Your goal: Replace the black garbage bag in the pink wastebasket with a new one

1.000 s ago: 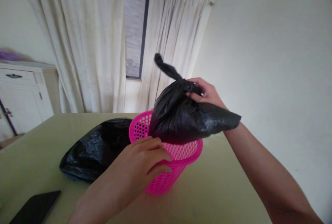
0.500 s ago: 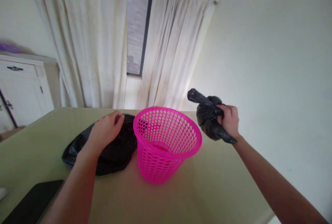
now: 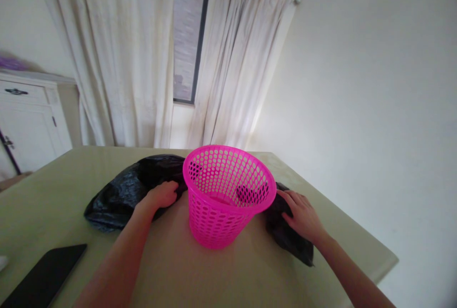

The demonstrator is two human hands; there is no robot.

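Note:
A bright pink perforated plastic basket [image 3: 228, 193] stands upright and bare inside on the pale green table [image 3: 178, 274]. To its right lies a tied black bag [image 3: 285, 234], and my right hand [image 3: 302, 213] rests on top of it with fingers spread. To the basket's left lies a larger loose black plastic bag [image 3: 121, 193]. My left hand [image 3: 162, 196] has its fingers curled onto that bag's near edge, close beside the basket.
A dark flat phone-like slab [image 3: 43, 277] lies at the table's near left. Behind the table hang cream curtains [image 3: 117, 60] around a dark-framed window [image 3: 187, 36]. A white cabinet [image 3: 28, 117] stands at the left. The table's right corner [image 3: 392, 258] is close to my right arm.
My right hand lifted the tied black bag out of the pink basket, carried it right and set it down on the table. My left hand left the basket and took the loose bag's edge.

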